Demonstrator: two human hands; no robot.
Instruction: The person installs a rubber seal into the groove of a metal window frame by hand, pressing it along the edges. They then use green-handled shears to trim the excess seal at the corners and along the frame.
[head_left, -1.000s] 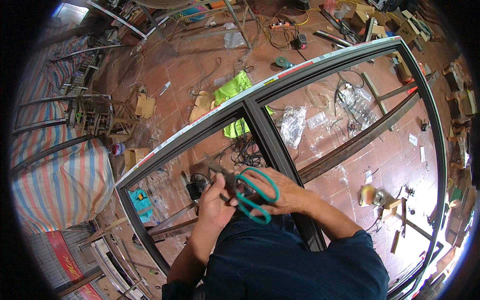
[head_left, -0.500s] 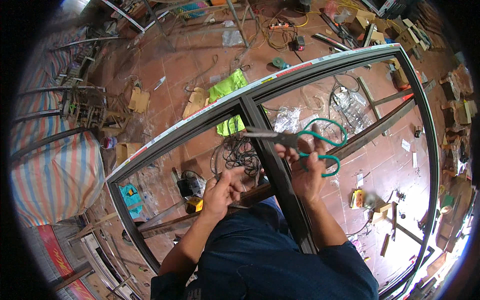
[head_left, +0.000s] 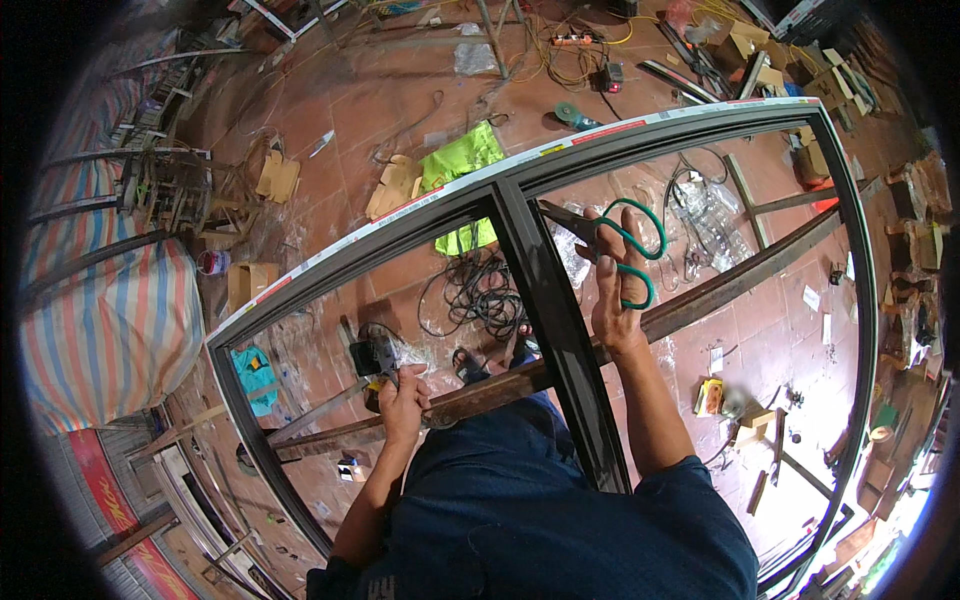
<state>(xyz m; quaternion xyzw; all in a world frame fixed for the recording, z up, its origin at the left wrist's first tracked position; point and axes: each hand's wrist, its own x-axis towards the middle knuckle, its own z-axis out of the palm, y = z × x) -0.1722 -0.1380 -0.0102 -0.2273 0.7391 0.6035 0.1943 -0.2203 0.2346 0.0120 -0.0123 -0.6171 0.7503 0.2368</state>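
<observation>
My right hand (head_left: 615, 295) is closed on a pair of scissors (head_left: 645, 228) with green loop handles. Their dark blades point left, the tip close to the middle bar (head_left: 540, 270) of a large dark window frame (head_left: 375, 243). My left hand (head_left: 403, 405) is over the frame's left opening, its fingers curled together. Whatever may be between those fingers is too small to make out. White printed tape runs along the frame's far outer edge. A long wooden beam (head_left: 690, 308) passes beneath the frame from side to side.
Coiled black cable (head_left: 480, 295) and a bright green cloth (head_left: 462, 160) lie on the tiled floor. An angle grinder (head_left: 575, 116) sits beyond the frame's far edge. At left stands a striped sheet-covered pile (head_left: 110, 340). Cardboard boxes (head_left: 745, 45) are at the far right.
My right hand has moved slightly away from me with the scissors, now beside the middle bar rather than across it. My left hand has moved left and nearer me, its fingers more tightly curled.
</observation>
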